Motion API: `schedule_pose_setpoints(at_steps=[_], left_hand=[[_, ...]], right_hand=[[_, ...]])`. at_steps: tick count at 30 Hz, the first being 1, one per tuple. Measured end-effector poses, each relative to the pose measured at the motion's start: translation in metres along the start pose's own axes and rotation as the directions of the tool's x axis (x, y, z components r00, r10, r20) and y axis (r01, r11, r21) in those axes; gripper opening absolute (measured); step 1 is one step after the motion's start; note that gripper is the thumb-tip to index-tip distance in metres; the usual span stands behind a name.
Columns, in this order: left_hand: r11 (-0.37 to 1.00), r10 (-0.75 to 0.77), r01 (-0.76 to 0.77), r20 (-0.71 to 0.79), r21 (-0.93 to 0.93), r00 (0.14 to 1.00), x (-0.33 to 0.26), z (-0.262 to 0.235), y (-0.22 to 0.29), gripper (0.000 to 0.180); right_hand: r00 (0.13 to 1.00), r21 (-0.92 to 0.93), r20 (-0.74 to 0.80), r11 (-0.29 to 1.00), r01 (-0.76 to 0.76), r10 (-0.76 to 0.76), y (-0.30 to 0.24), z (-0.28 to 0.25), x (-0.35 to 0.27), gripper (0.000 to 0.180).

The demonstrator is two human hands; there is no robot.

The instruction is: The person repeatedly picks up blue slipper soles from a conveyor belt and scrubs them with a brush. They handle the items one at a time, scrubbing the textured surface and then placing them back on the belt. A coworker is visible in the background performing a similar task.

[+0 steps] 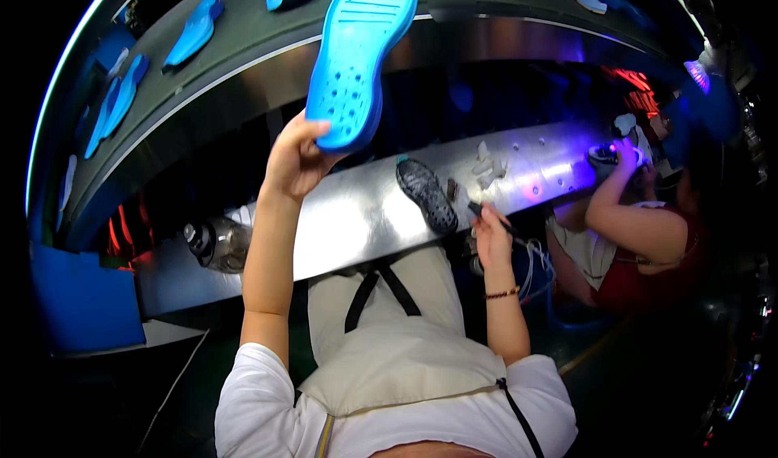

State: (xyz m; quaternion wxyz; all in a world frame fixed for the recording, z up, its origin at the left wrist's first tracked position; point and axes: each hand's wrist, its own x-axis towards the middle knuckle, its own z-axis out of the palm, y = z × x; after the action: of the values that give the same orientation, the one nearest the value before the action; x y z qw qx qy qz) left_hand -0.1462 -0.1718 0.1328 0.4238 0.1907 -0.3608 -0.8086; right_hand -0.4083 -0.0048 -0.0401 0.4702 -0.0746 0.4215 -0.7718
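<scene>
Blue shoe sole [358,57]: elongated, ridged at the toe, dotted with holes at the heel, raised far left above the steel bench [356,215]. Left hand [293,160] clamps its heel. Right hand [492,235] pinches a dark brush [496,218], near right.

Blue shoe sole [356,57] aloft in left hand [293,160], thin dark tool [494,219] in right hand [491,235], above metal bench [348,215].

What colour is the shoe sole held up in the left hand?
Bright blue; the shoe sole shows best in the head view.
</scene>
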Motion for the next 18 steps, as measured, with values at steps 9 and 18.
schedule_pose_setpoints(at_steps=[9, 18], left_hand=[[0.899, -0.323, 0.364, 0.193, -0.242, 0.926, -0.136, -0.106, -0.132, 0.073], [0.783, -0.193, 0.210, 0.092, -0.585, 0.977, -0.163, -0.071, -0.153, 0.101]], right_hand=[[0.967, -0.098, 0.254, 0.995, 0.011, 0.014, 0.010, 0.056, -0.021, 0.020], [0.829, -0.340, 0.469, 0.929, -0.147, 0.303, 0.070, 0.110, -0.071, 0.020]])
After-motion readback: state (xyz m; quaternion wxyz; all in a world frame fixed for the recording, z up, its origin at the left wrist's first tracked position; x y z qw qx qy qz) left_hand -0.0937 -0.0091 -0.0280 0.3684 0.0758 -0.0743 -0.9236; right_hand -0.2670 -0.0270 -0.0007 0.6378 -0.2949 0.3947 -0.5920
